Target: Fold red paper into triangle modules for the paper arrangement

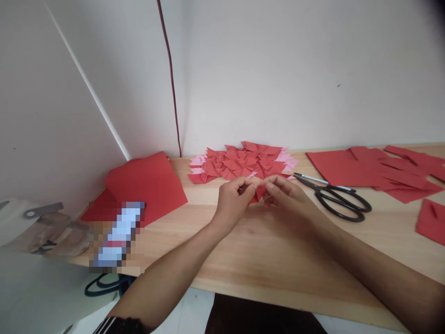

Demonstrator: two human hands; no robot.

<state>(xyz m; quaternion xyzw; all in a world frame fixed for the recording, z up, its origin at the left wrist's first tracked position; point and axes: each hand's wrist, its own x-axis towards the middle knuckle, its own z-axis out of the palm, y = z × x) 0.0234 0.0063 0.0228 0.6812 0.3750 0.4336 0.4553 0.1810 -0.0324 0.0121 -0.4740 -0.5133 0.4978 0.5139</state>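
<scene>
Both my hands meet over the middle of the wooden table, pinching a small folded piece of red paper between them. My left hand grips its left side with thumb and fingers closed. On the right side, my right hand holds it with fingertips pressed together. Just behind the hands lies a pile of several folded red and pink paper pieces.
Black scissors lie to the right of my hands, and a pen rests beside them. Cut red paper sheets cover the right end. A large red sheet lies at left near a pixelated object. A white wall stands close behind.
</scene>
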